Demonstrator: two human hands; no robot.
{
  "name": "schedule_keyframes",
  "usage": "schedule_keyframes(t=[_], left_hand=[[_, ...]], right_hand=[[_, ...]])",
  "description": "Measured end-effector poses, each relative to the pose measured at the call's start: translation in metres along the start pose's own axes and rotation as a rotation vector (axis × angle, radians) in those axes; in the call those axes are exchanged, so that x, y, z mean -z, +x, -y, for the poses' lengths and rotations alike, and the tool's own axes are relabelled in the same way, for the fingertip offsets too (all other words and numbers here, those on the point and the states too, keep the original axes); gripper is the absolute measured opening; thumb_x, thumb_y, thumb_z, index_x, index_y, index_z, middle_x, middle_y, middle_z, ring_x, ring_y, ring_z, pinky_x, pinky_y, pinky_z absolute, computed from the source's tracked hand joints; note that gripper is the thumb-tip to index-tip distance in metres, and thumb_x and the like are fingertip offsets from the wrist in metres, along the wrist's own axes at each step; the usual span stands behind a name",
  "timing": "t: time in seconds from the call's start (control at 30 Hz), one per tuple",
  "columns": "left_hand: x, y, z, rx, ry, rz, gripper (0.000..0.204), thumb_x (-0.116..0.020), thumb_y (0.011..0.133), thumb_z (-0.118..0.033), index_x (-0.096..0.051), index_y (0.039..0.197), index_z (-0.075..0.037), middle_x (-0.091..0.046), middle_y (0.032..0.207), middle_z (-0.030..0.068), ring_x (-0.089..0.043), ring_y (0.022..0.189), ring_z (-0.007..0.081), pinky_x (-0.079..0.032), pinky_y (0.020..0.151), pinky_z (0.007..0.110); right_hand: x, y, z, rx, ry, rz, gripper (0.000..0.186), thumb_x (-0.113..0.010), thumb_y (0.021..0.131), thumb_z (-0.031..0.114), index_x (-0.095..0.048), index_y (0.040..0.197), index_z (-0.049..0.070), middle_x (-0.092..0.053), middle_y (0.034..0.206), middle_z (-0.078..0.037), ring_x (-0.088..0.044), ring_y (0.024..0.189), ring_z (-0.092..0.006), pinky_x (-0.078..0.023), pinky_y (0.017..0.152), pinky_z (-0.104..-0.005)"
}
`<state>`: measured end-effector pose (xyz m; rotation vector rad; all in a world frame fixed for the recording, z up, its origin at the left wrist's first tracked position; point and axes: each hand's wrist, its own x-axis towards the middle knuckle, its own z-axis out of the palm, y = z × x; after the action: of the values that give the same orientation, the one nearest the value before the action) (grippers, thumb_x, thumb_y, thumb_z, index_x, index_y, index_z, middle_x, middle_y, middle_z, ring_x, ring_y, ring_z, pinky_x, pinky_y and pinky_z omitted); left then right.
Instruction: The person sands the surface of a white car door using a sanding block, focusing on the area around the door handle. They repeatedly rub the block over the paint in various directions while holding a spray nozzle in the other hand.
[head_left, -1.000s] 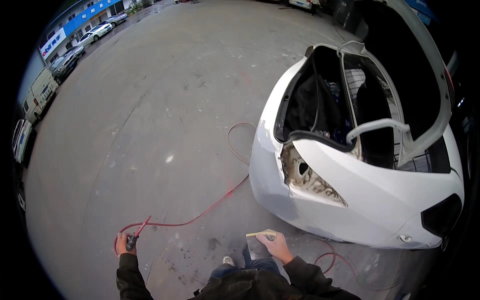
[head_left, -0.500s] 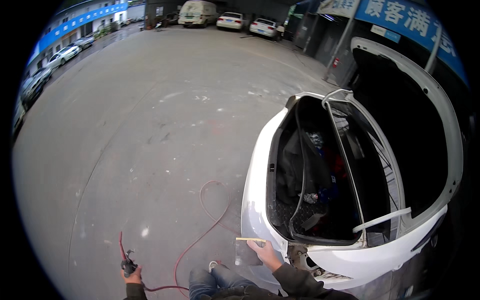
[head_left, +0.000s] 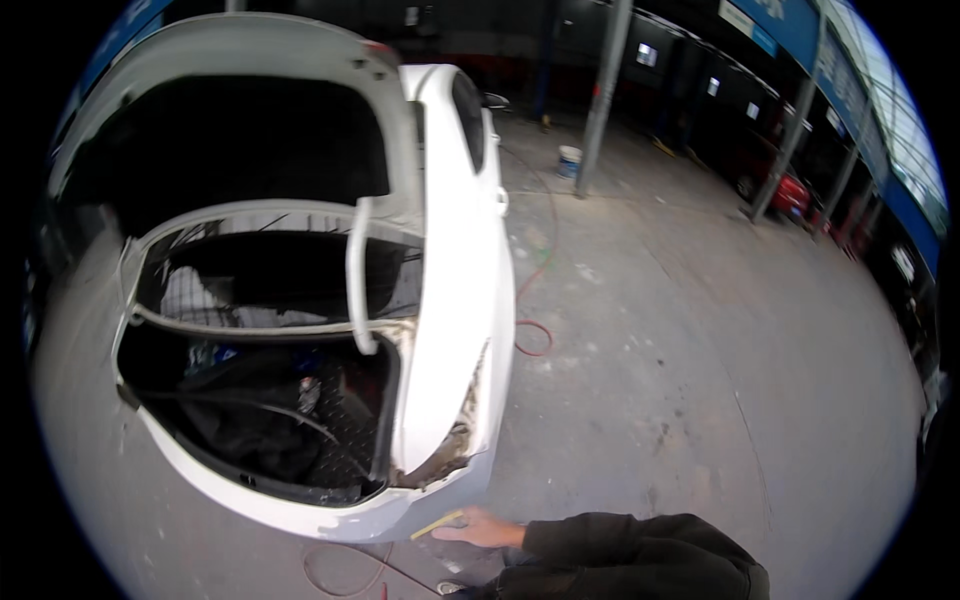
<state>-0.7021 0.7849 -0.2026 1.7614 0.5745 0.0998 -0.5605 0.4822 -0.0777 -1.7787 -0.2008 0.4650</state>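
Note:
My right hand (head_left: 480,528) is closed on a thin flat piece with a yellow edge (head_left: 436,525), seen almost edge-on; its exact kind is not clear. Piece and fingers are at the rear corner of a white car's bumper (head_left: 400,518), where a dull grey patch shows. I cannot tell whether they touch the paint. My left hand is out of view. A small red tip (head_left: 384,592) pokes in at the lower edge, apparently from the blow gun.
The car's boot lid (head_left: 405,150) stands raised over a cluttered boot. Bare, dirty metal (head_left: 445,455) shows in the tail-lamp opening. A red hose (head_left: 330,590) loops by my shoe (head_left: 450,588). Beyond are a white bucket (head_left: 569,162), a post (head_left: 603,100) and a red car (head_left: 790,192).
My view has swung right, so the car now lies to the left. My right hand still holds the flat piece, now edge-on by the bumper corner. The left hand with the blow gun has left view.

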Motion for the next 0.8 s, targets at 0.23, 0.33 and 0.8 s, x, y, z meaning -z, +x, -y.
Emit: schedule_keyframes(t=[0.23, 0.33, 0.8], left_hand=[[-0.201, 0.052, -0.127, -0.263, 0.045, 0.459, 0.048, -0.074, 0.09, -0.025, -0.057, 0.13, -0.005, -0.064, 0.09, 0.0067, -0.057, 0.077, 0.0172, -0.049, 0.068, 0.034], [-0.308, 0.035, -0.162, -0.323, 0.047, 0.597, 0.048, -0.074, 0.09, -0.025, -0.057, 0.13, -0.005, -0.064, 0.089, 0.0066, -0.057, 0.076, 0.0171, -0.049, 0.067, 0.034], [-0.619, 0.075, -0.26, -0.234, -0.076, 0.525, 0.041, -0.073, 0.092, -0.025, -0.056, 0.124, -0.006, -0.056, 0.07, 0.0035, -0.049, 0.054, 0.013, -0.043, 0.048, 0.03]], right_hand=[[0.167, -0.158, -0.052, -0.202, 0.57, -0.588, 0.047, -0.074, 0.09, 0.037, -0.069, 0.12, 0.001, -0.072, 0.111, -0.007, -0.066, 0.097, -0.0155, -0.051, 0.086, -0.0299], [0.234, -0.201, -0.082, -0.195, 0.674, -0.801, 0.049, -0.076, 0.088, 0.036, -0.067, 0.121, 0.001, -0.071, 0.111, -0.006, -0.066, 0.094, -0.0152, -0.051, 0.084, -0.0294], [0.503, -0.176, -0.085, 0.143, 0.909, -0.725, 0.051, -0.077, 0.085, 0.028, -0.06, 0.123, -0.001, -0.067, 0.114, -0.008, -0.062, 0.103, -0.015, -0.049, 0.089, -0.0312]])
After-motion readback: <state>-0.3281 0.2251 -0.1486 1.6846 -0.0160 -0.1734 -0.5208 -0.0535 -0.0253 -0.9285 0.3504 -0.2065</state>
